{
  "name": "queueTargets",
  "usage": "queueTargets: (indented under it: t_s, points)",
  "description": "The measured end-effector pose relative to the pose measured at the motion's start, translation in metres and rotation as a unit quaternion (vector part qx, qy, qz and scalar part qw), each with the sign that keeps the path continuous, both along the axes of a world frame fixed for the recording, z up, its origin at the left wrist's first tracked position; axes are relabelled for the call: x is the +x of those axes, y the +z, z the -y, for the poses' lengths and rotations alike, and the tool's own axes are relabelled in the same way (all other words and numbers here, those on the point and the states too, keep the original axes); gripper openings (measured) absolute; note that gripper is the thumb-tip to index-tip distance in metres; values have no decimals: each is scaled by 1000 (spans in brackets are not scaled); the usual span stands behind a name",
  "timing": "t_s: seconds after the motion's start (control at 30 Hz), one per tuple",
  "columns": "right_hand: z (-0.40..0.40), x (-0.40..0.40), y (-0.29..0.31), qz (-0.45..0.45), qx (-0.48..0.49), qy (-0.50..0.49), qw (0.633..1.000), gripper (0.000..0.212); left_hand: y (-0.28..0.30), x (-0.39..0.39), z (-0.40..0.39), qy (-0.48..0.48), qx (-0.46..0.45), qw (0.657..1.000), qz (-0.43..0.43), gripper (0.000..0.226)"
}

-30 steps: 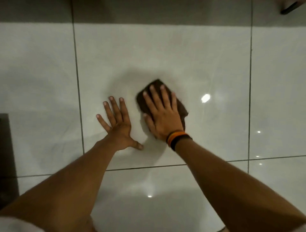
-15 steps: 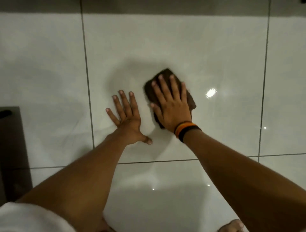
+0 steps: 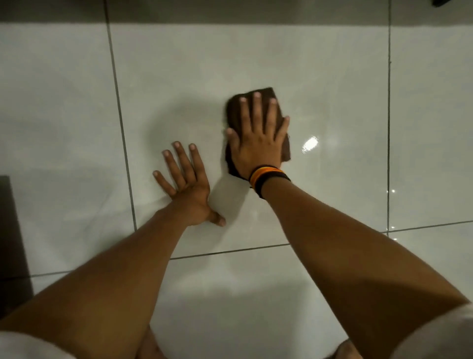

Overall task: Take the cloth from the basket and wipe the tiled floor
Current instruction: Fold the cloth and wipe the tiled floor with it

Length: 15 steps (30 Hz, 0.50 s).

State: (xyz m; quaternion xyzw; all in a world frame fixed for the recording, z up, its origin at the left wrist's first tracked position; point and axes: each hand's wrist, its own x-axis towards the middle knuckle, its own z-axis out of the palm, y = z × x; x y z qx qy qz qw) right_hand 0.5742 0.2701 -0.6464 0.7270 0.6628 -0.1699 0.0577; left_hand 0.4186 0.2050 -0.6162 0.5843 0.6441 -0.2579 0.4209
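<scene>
Two hands on a glossy white tiled floor (image 3: 320, 64), not much else around. Dark object (image 3: 11, 243) at left edge, partly cut off, can't tell what it is. Small dark thing (image 3: 441, 2) at top right corner, mostly out of frame. Grey band (image 3: 230, 11) runs across the top beyond the tiles. Bright light glare (image 3: 310, 144) just right of the cloth. Nothing sits on the tiles near either hand.

Right hand (image 3: 258, 143) lies palm down on a brown cloth (image 3: 271, 93), fingers (image 3: 256, 110) spread apart and flat, pressing it to the floor, not clamped around it. Cloth sits mid-tile, showing past the fingertips at the far side and along both sides of the palm; looks folded, slightly blurred. Striped orange and black wristbands (image 3: 268, 178) on the right wrist. Left hand (image 3: 188, 189) flat on the same tile, just beside the cloth and not touching it, fingers splayed, thumb out toward the right, holding nothing. Both forearms reach forward from the bottom of view; white sleeves (image 3: 28, 346) at the bottom corners.

Grout lines (image 3: 120, 123) run left of the left hand, near the wrists, and well right of the cloth. Open tile ahead of the cloth and to its right, open tile left too up to the dark object.
</scene>
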Motion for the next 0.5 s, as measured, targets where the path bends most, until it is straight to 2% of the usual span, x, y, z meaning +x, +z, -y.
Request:
queueTargets:
  t_s: [0.13,0.2,0.27,0.33,0.37,0.43,0.5]
  points:
    - [30,-15,6,-12,-29,135,990,70,7,3,1,-5,18,1000,-7,189]
    - [66,-5,13,-27,-61,152,986,72,16,-2,1,-13,26,1000,10,181]
    - [107,-2,23,-34,-104,66,992,74,29,-15,6,-24,43,998,31,165]
    - [145,-13,39,-53,-175,-85,979,78,47,-30,19,-17,64,996,55,142]
    - [159,-20,49,-77,-211,-166,960,81,56,-36,29,-5,90,994,62,127]
    - [173,-32,68,-157,-277,-319,893,84,71,-39,55,60,127,986,91,97]
    - [178,-31,84,-231,-315,-399,830,86,84,-30,85,196,92,968,126,79]
